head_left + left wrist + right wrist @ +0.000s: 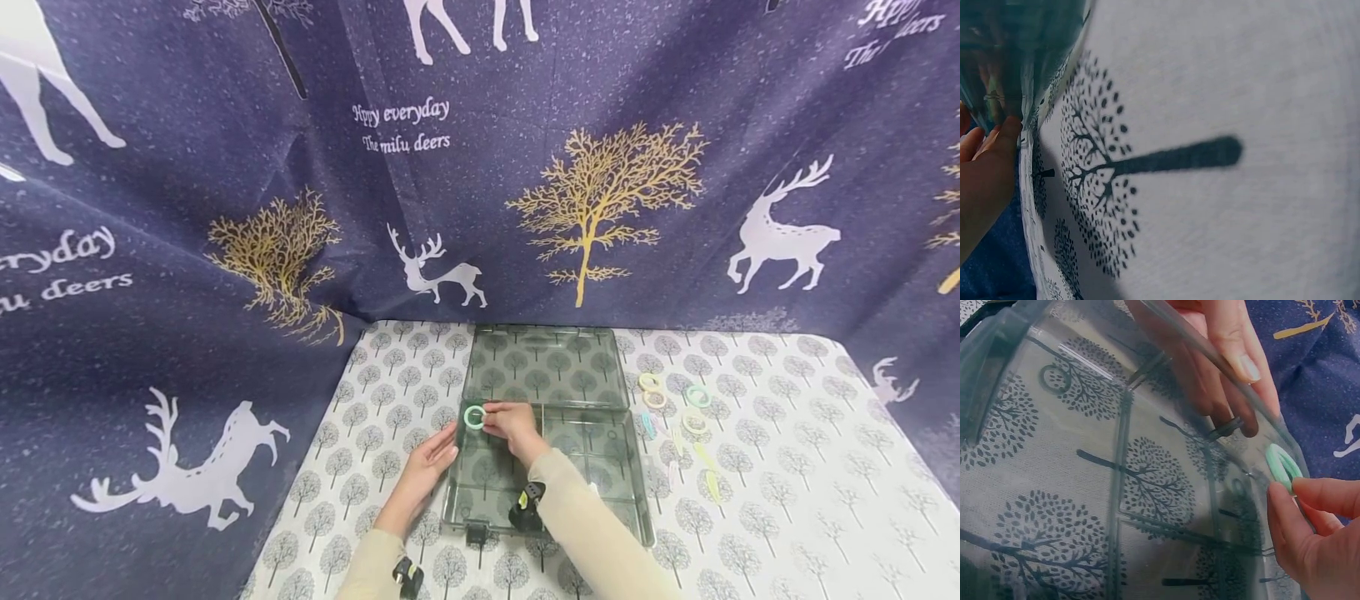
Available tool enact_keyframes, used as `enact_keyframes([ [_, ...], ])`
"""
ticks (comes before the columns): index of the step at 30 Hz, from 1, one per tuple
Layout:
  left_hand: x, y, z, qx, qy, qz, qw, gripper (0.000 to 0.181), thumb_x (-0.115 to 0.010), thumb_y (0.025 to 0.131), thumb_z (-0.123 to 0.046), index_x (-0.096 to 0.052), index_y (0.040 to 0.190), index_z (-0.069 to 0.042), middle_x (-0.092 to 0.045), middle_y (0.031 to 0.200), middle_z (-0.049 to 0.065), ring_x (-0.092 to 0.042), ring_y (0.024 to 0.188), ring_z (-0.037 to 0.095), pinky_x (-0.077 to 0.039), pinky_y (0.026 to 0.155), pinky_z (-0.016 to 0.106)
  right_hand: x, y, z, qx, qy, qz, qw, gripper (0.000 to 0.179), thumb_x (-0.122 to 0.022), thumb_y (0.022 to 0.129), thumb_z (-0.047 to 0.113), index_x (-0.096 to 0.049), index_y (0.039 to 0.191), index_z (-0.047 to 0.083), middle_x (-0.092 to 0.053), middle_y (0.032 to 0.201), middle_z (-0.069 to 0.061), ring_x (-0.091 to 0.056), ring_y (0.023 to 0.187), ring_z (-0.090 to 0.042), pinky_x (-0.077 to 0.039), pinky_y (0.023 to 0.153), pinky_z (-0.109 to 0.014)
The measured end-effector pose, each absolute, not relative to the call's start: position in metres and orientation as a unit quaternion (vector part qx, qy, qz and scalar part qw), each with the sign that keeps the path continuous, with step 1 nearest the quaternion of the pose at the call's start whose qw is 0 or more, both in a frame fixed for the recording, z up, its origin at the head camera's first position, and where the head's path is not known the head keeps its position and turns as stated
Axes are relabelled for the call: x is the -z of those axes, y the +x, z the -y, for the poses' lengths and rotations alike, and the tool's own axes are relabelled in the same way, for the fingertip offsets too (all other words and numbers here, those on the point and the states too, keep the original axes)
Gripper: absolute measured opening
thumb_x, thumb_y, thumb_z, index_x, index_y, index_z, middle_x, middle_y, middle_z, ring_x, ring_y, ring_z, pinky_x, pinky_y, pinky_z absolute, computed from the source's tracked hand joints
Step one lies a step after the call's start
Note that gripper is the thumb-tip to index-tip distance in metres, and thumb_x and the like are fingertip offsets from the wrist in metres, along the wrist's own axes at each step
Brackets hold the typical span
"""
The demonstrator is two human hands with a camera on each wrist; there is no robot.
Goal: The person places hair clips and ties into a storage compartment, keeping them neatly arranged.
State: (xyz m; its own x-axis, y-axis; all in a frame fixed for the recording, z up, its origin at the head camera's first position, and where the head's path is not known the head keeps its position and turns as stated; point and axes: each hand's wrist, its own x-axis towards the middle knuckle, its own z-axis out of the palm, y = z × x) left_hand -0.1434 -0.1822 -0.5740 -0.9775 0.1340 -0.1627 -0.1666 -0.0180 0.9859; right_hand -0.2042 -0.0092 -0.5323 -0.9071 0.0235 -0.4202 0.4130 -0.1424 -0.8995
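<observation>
A see-through grey-green divided box (487, 471) lies on the table with its hinged lid (543, 364) folded back. My right hand (516, 423) pinches a mint-green hair tie (1280, 464) between thumb and fingertips, over the back left compartment. Seen from the head, the hair tie forms a full ring beside the fingertips, near the box's left wall. Outside that wall, my left hand (429, 467) has its fingers extended along the box's edge. In the right wrist view the left hand's fingers (1229, 340) show at the box wall, partly through the clear plastic.
To the box's right lie several pastel hair ties, among them a mint one (698, 396) and a cream one (694, 420). Near them are hair clips, including yellow-green (705, 455), blue (648, 425) and pink (672, 475) ones. A dark patterned curtain (480, 167) hangs behind the tree-print tablecloth (780, 467).
</observation>
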Motion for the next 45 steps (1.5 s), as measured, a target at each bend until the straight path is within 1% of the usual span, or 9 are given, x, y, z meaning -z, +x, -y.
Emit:
enact_keyframes([
  [12,0.575,-0.143,0.182,-0.709,-0.009,-0.697,0.106,0.049,-0.054,0.096,-0.004,-0.04,0.143,-0.001,-0.039,0.147,0.02,-0.037,0.136,0.034,-0.036,0.109,0.026,0.54,-0.203,0.014,0.723,0.186,-0.654,0.12,0.023,-0.064,0.081,-0.015,-0.068,0.104,-0.012,-0.067,0.106,-0.027,-0.07,0.089,-0.034,-0.062,0.073,-0.033],
  [19,0.575,-0.144,0.182,-0.711,-0.012,-0.695,0.104,0.05,-0.055,0.095,-0.003,-0.041,0.143,-0.001,-0.039,0.148,0.019,-0.037,0.136,0.034,-0.036,0.108,0.025,0.544,-0.205,0.018,0.723,0.197,-0.652,0.116,0.024,-0.064,0.08,-0.016,-0.068,0.103,-0.013,-0.067,0.106,-0.027,-0.069,0.092,-0.035,-0.062,0.071,-0.031],
  [23,0.574,-0.144,0.182,-0.715,-0.011,-0.691,0.106,0.051,-0.055,0.095,-0.004,-0.04,0.143,-0.002,-0.038,0.148,0.018,-0.037,0.136,0.033,-0.036,0.108,0.025,0.545,-0.205,0.019,0.716,0.206,-0.657,0.112,0.024,-0.066,0.078,-0.017,-0.069,0.102,-0.012,-0.068,0.104,-0.026,-0.07,0.089,-0.033,-0.062,0.071,-0.032],
  [31,0.574,-0.144,0.183,-0.701,-0.01,-0.705,0.105,0.051,-0.055,0.096,-0.006,-0.04,0.144,-0.002,-0.039,0.148,0.019,-0.037,0.136,0.034,-0.037,0.107,0.024,0.541,-0.202,0.016,0.7,0.191,-0.679,0.109,0.025,-0.068,0.077,-0.014,-0.071,0.101,-0.008,-0.07,0.102,-0.023,-0.071,0.083,-0.026,-0.061,0.076,-0.037],
  [36,0.574,-0.143,0.183,-0.702,-0.007,-0.705,0.105,0.051,-0.056,0.095,-0.005,-0.04,0.144,-0.001,-0.038,0.148,0.02,-0.037,0.136,0.034,-0.038,0.107,0.024,0.535,-0.2,0.013,0.69,0.179,-0.691,0.116,0.025,-0.069,0.079,-0.01,-0.071,0.103,-0.006,-0.071,0.101,-0.02,-0.07,0.079,-0.02,-0.061,0.079,-0.039],
  [40,0.573,-0.141,0.183,-0.714,-0.002,-0.692,0.106,0.052,-0.055,0.095,-0.002,-0.038,0.144,0.0,-0.036,0.148,0.021,-0.037,0.136,0.035,-0.038,0.106,0.023,0.53,-0.2,0.011,0.682,0.172,-0.699,0.13,0.024,-0.069,0.081,-0.006,-0.072,0.105,-0.004,-0.071,0.104,-0.018,-0.071,0.083,-0.02,-0.06,0.082,-0.041],
  [45,0.572,-0.14,0.182,-0.719,0.003,-0.687,0.104,0.052,-0.053,0.096,-0.001,-0.036,0.145,0.001,-0.034,0.149,0.022,-0.035,0.136,0.036,-0.038,0.106,0.022,0.528,-0.202,0.01,0.688,0.169,-0.693,0.132,0.023,-0.069,0.081,-0.007,-0.071,0.104,-0.007,-0.07,0.106,-0.019,-0.071,0.087,-0.023,-0.059,0.083,-0.04],
])
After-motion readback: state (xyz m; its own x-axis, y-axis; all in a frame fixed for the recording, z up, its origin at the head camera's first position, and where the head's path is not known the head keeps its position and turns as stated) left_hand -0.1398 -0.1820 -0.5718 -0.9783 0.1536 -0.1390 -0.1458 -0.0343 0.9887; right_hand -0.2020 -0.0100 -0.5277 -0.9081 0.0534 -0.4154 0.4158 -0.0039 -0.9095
